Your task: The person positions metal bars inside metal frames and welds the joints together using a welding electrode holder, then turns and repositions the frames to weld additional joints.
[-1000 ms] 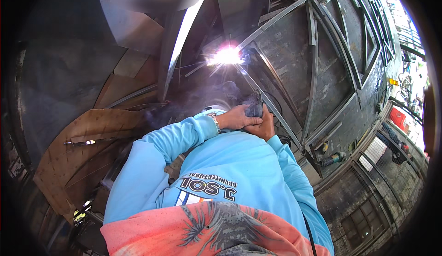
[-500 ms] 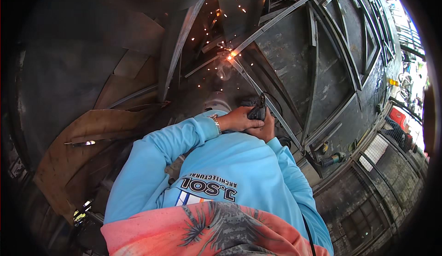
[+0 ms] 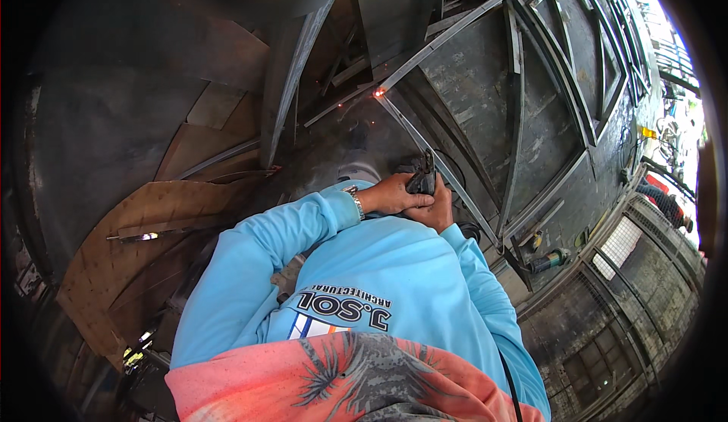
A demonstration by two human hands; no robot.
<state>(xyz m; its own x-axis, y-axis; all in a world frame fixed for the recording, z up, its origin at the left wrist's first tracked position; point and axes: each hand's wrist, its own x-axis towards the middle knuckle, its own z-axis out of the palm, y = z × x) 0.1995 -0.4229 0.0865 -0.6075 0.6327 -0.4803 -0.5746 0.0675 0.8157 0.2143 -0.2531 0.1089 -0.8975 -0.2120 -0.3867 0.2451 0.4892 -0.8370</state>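
My left hand (image 3: pixel 387 194), with a metal watch (image 3: pixel 352 192) at the wrist, is closed around a black welding electrode holder (image 3: pixel 422 179) in front of my belly. My right hand (image 3: pixel 437 210) grips it too, from the right side, and the fingers of both meet there. Beyond the holder, the corner of a steel frame (image 3: pixel 447 39) glows orange at a small weld spot (image 3: pixel 379 92). One thin bar of the frame (image 3: pixel 470 206) runs from that corner down past my right hand. I cannot make out a rod in the holder's jaws.
A curved brown board (image 3: pixel 98 270) and dark sheets (image 3: pixel 114 141) lie at the left. A long metal bar (image 3: pixel 303 58) rises left of the glowing corner. More steel framing (image 3: pixel 561 65) spreads rightward, with an angle grinder (image 3: pixel 549 261) near a mesh panel (image 3: pixel 618 247).
The bright arc and spray of sparks have died down to a small orange glow with a few red specks. The smoke has thinned, and my hands have barely moved.
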